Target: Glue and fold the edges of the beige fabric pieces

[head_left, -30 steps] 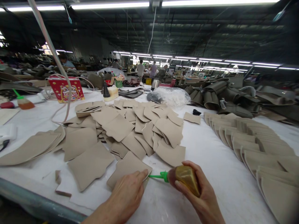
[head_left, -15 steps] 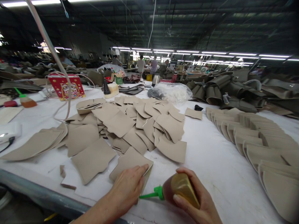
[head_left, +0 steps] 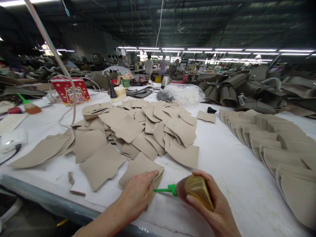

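Note:
A beige leather-like piece (head_left: 138,168) lies near the table's front edge, its right side bent so that a narrow strip (head_left: 158,184) of the underside shows. My left hand (head_left: 139,191) grips that piece, with the index finger stretched along its top near the right corner; the thumb is hidden. In my right hand (head_left: 214,204) is a squeeze bottle (head_left: 197,191) of amber liquid, tipped sideways, fingers wrapped round it. Its thin green nozzle (head_left: 163,190) points left, the tip at the strip beside my left fingers.
Beyond my hands spreads a heap of similar beige pieces (head_left: 128,128). Overlapping rows of them (head_left: 269,141) run along the right. At left are a second nozzle bottle (head_left: 32,107), a red bag (head_left: 71,92) and a slanting pole with cable (head_left: 49,49). A plastic bag (head_left: 184,93) lies behind.
The nozzle tip has moved away from me along the bent strip, towards the piece's far corner. My left hand keeps its hold on the piece. The view has shifted slightly.

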The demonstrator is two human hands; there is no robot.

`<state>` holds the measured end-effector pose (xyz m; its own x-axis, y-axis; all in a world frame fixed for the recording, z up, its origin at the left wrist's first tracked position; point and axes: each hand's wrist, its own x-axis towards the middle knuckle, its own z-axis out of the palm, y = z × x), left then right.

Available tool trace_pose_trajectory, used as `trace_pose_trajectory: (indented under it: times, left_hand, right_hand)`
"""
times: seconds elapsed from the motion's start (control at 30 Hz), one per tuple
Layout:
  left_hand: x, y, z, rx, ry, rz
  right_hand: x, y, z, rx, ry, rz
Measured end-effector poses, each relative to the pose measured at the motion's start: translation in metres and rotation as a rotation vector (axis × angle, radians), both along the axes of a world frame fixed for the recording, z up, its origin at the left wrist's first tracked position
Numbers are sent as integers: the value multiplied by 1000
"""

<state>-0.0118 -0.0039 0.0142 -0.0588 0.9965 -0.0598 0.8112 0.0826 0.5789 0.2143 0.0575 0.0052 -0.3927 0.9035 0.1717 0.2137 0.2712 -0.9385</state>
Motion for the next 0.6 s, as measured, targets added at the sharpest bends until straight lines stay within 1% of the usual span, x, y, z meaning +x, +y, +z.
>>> trace_pose_trajectory:
  times: [0.07, 0.17, 0.23, 0.3, 0.37, 0.4, 0.5, 0.53, 0.6]
  left_hand:
    - [0, 0, 0, 2, 1, -2]
    - [2, 0, 3, 6, 5, 2]
    - [2, 0, 4, 0, 7, 7]
    - [3, 1, 4, -8, 11, 7]
    - [2, 1, 3, -8, 15, 6]
    - [2, 1, 2, -5, 16, 5]
    - [1, 2, 0, -6, 18, -2]
    - [1, 2, -1, -8, 20, -3]
    - [1, 2, 0, -13, 23, -5]
  right_hand:
    - [0, -2, -1, -19, 35, 34]
    - [3, 1, -3, -58, 62, 127]
    - [6, 7, -5, -7, 20, 112]
    - [9, 12, -7, 97, -31, 63]
    - [9, 12, -8, 152, -40, 31]
    - [9, 10, -8, 133, -21, 35]
    - [5, 3, -7, 6, 66, 104]
    - [4, 4, -7, -14, 76, 104]
    - [5, 10, -5, 14, 43, 46]
